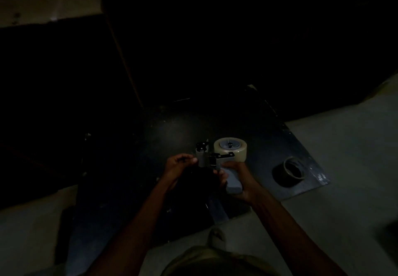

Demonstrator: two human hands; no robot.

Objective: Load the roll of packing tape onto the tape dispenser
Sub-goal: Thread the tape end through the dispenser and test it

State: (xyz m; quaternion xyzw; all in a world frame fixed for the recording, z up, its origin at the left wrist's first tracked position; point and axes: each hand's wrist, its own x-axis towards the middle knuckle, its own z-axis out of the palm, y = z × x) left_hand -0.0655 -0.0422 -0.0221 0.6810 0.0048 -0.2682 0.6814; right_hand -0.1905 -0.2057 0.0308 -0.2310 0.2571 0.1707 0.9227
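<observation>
Most of the loading looks done: the tape roll (230,148) sits on the dispenser (217,163), right hand (239,182) wrapped around its handle, left hand (179,165) pinching near the front roller, probably for threading.

A dark sheet (120,200) lies spread on the pale floor (344,168), and everything else is placed from it: a dark, nearly spent tape ring (289,171) sits near its right corner, and dim cardboard (43,2) shows well beyond its far left edge
</observation>
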